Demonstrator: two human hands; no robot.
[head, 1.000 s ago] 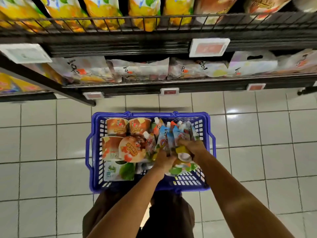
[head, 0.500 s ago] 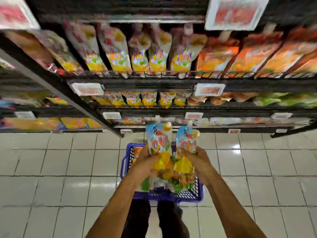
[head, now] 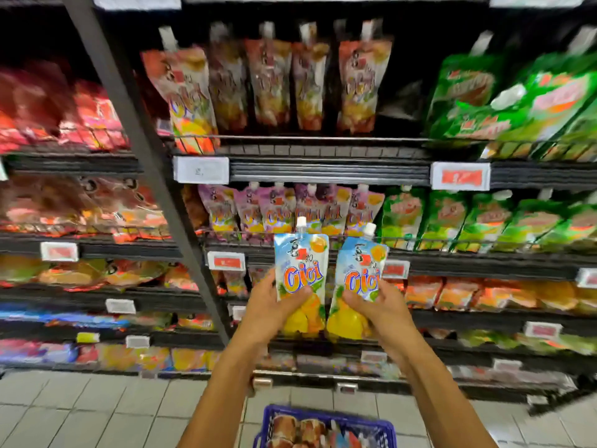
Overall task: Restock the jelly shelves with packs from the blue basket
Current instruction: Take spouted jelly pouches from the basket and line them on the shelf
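Note:
My left hand (head: 272,308) grips a light-blue spouted jelly pouch (head: 300,263) with orange lettering, held upright in front of the shelves. Beside it, my right hand (head: 376,307) grips a second pouch of the same kind (head: 361,270), tilted slightly right. Both pouches are raised before the purple-pouch shelf row (head: 290,210), apart from it. The blue basket (head: 384,430) stands on the floor at the bottom edge, with several cups and pouches still in it.
Dark wire shelves (head: 323,150) carry rows of red-brown pouches (head: 277,82) above, green packs (head: 484,218) to the right and orange packs (head: 452,294) lower down. A grey upright post (head: 145,156) slants down left of my hands. White floor tiles (head: 80,412) lie below.
Both hands have lifted the two blue pouches out of the basket up to shelf height. My view has tilted up from the floor to the shelves.

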